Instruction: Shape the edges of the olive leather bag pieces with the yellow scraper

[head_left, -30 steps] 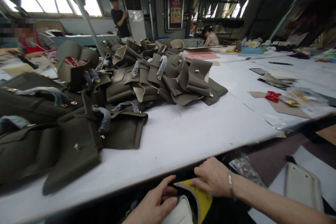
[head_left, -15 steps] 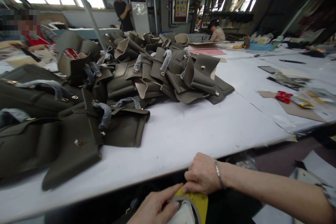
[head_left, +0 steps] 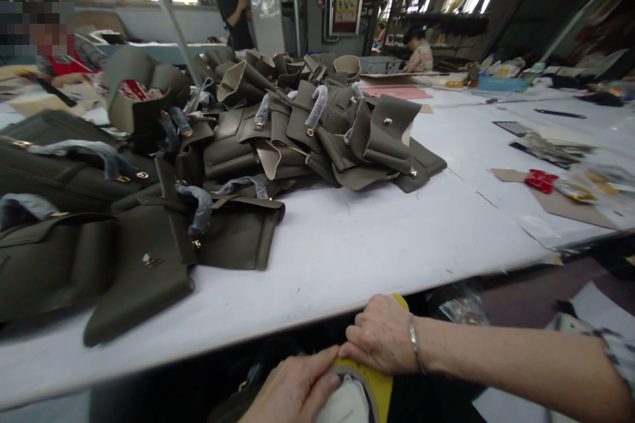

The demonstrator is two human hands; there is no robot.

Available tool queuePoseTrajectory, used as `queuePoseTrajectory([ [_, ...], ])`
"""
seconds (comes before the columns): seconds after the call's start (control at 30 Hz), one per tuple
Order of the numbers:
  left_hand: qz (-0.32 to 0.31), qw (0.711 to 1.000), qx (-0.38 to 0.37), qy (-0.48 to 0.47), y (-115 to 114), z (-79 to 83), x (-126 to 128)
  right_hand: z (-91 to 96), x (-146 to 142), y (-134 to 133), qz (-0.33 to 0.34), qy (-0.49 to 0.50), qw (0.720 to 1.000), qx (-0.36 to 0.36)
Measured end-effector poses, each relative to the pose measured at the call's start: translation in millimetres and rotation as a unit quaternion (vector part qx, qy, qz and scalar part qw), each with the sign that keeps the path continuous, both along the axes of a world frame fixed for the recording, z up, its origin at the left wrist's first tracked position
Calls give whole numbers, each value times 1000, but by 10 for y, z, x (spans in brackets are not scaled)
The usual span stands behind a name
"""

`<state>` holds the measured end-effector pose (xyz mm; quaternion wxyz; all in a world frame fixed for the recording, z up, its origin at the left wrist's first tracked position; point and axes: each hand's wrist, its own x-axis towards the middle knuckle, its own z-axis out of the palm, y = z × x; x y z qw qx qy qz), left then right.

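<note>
Low in the view, my left hand (head_left: 297, 388) closes over the rim of a dark olive bag, its thumb against the pale lining (head_left: 347, 402). A yellow sheet (head_left: 381, 388) curves around that lining. Close by, my right hand (head_left: 380, 334) is curled tight at the yellow sheet, which shows both below it and beyond its knuckles. What lies inside the curled fingers is hidden. My left fingertips almost meet the right thumb. A bit of gold hardware (head_left: 243, 384) shows on the dark bag left of my left hand.
A white table (head_left: 357, 244) stretches ahead, its front edge just beyond my hands. Olive bags (head_left: 233, 231) with wrapped handles are heaped on its left and middle. Farther right lie a red packet (head_left: 540, 180) and cardboard (head_left: 570, 205). Several people work in the background.
My right hand sits slightly lower against the yellow sheet, whose upper corner now shows beyond the knuckles. My left hand stays nearly in place. The view has shifted slightly.
</note>
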<state>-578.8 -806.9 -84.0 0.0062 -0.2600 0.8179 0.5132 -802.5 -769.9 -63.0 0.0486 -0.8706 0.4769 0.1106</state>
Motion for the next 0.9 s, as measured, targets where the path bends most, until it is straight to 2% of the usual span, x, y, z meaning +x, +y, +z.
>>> queuePoseTrajectory([
  [0.37, 1, 999, -52, 13, 106, -37, 30, -47, 120, 194, -82, -3, 997, 4],
  [0.57, 7, 998, -65, 13, 166, -36, 68, -95, 284, 403, -163, 5, 987, -2],
  [0.63, 18, 999, -45, 21, 162, -25, 83, -106, 360, 474, -189, 3, 982, -6],
  [0.8, 4, 993, 98, 69, 39, 21, 50, -127, 554, 627, -248, 2, 969, -18],
  [0.9, 7, 990, 126, 66, -60, 5, -39, -128, 620, 679, -282, 7, 959, -26],
])
